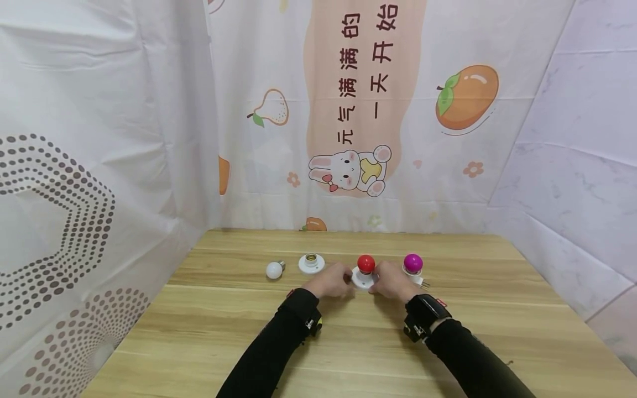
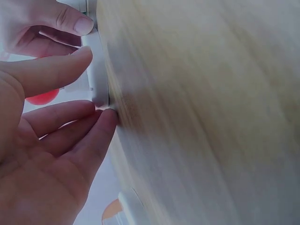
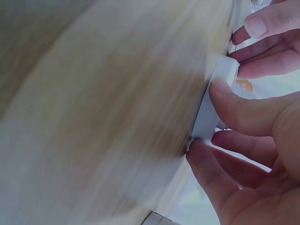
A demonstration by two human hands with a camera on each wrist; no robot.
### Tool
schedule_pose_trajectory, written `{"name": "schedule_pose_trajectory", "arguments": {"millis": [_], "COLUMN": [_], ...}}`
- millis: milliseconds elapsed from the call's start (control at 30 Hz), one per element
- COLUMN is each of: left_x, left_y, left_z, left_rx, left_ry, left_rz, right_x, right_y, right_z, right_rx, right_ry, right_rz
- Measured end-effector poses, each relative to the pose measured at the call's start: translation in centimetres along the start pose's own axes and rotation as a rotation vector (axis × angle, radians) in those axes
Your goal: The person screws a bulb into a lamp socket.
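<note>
A white round lamp holder [image 1: 360,279] sits on the wooden table with a red bulb [image 1: 366,263] standing in it. My right hand [image 1: 393,281] grips its right edge; in the right wrist view the thumb [image 3: 222,89] lies on the near rim and the fingers reach behind. At the left edge is my left hand [image 1: 332,281], its fingertips touching the rim. Its thumb [image 3: 257,27] stands apart from the rim in the right wrist view.
Left of the hands are a bare white lamp holder [image 1: 304,266] and a white bulb [image 1: 274,270] lying on its side. Beyond the right hand stands a purple bulb [image 1: 413,262] in a white plug-in holder [image 1: 413,280]. Printed curtains [image 1: 278,166] enclose the wooden table [image 1: 199,326].
</note>
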State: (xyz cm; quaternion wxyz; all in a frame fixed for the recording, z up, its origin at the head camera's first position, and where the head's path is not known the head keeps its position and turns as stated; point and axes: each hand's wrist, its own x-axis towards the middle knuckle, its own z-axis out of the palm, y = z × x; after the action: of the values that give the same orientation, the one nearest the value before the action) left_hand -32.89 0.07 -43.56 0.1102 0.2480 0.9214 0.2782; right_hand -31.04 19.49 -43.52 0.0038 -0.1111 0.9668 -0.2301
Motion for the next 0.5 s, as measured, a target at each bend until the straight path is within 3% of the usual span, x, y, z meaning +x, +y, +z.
{"name": "schedule_pose_trajectory", "arguments": {"millis": [300,500], "left_x": [-0.4,-1.1], "left_y": [-0.4,-0.6], "left_z": [-0.4,-0.9], "left_rx": [0.027,0.06], "left_ry": [-0.005,-0.015], "left_rz": [0.053,0.033], "right_x": [0.1,0.0], "right_y": [0.2,0.0], "right_z": [0.0,0.0], "right_rx": [0.01,-0.013], "right_ry": [0.003,0.015], "right_rz": [-0.017,-0.034]}}
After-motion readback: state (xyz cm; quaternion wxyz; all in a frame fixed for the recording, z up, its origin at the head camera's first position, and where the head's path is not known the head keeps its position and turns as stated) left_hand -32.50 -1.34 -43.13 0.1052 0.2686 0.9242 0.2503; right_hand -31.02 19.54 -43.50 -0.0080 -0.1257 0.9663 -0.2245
